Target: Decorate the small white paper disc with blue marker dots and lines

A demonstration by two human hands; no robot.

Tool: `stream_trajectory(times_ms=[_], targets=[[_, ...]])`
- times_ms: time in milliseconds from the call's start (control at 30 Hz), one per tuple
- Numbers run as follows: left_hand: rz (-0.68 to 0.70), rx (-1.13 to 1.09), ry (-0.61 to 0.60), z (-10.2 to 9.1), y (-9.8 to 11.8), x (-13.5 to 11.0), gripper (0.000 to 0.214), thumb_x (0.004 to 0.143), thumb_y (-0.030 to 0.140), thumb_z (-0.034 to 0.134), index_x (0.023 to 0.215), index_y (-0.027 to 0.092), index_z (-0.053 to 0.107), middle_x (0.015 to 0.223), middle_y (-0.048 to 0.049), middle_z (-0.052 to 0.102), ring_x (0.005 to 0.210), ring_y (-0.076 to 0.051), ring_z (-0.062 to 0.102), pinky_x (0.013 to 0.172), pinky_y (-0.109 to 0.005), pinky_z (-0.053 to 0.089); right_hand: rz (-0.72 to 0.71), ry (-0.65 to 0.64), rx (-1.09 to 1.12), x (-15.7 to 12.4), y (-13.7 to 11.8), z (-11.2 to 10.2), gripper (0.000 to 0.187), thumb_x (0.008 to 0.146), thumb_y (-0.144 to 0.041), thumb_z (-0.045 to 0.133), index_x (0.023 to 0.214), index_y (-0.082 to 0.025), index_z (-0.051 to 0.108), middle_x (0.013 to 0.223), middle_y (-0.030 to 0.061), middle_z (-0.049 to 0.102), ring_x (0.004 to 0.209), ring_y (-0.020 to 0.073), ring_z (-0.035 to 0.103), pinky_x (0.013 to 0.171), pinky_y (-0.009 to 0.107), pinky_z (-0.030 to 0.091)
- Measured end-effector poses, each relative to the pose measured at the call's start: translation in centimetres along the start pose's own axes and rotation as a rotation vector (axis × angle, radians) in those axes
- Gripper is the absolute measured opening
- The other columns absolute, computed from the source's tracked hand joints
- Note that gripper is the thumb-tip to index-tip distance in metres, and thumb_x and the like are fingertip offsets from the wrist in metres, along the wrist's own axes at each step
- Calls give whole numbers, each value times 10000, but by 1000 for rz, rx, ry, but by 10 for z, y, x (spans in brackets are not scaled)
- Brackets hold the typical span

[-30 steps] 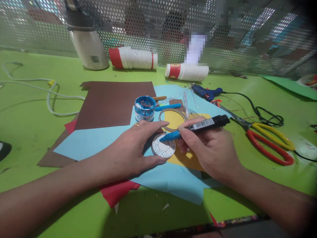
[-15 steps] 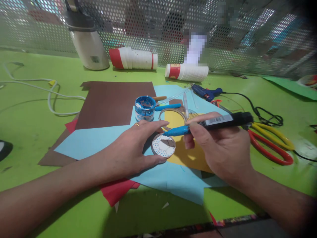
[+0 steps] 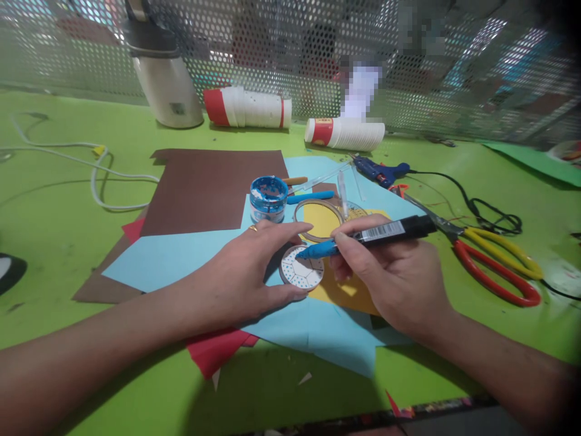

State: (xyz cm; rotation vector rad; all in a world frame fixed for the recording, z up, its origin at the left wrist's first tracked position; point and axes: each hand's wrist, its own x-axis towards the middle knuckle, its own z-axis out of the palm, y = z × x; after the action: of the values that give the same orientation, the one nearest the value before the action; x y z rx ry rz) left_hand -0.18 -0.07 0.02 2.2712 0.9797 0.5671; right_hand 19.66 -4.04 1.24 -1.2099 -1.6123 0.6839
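A small round white disc [image 3: 305, 275] with a line pattern and blue dots lies on light blue paper. My left hand [image 3: 252, 263] steadies it, thumb at the near edge and fingers curved around the far left side. In my right hand [image 3: 385, 266] is a black marker [image 3: 379, 233] with a blue-smeared front part, pinched between thumb and fingers. Its tip meets the upper left of the disc's face. Just beyond my left hand stands an open jar of blue paint [image 3: 268, 200]. A ring-shaped rim [image 3: 297, 213] sits on yellow paper behind the disc.
Scissors [image 3: 494, 266] with red and yellow handles lie to the right, below a blue hot glue gun [image 3: 381, 171]. Brown paper [image 3: 213, 188] spreads at left. Stacked paper cups [image 3: 254, 109] and a large flask [image 3: 167, 85] stand along the perforated screen [image 3: 281, 48].
The marker and my right hand have shifted left and slightly down, taking the tip further onto the disc's face. My left hand stays at the disc. The whole view has shifted slightly.
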Motion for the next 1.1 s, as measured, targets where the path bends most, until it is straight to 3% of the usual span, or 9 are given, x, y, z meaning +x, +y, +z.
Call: stream_trajectory(times_ms=[100,233,1100], targets=[[2,-3,-1,0,0,0,709,773,342,710,1408,196,431,1322,-95,594,1176,-261,562,991,-408,457,16,9,-6,0,-2,0,15,862,-187,625,850,-189,633,801,20,677,629,104,653,493,198,522],[21,0,2,0,-1,-1,708,772,344,715,1404,194,433,1340,-92,588,1188,-264,554,995,-409,453,38,29,1,1,-3,1,64,820,-158,646,800,-214,623,767,23,665,719,148,685,483,212,522],[34,28,-5,0,-1,-1,652,776,338,713,1363,242,446,1319,-77,603,1159,-271,568,950,-413,470,30,2,-114,2,0,0,36,808,-192,628,799,-208,598,713,1,624,653,145,657,532,247,535]])
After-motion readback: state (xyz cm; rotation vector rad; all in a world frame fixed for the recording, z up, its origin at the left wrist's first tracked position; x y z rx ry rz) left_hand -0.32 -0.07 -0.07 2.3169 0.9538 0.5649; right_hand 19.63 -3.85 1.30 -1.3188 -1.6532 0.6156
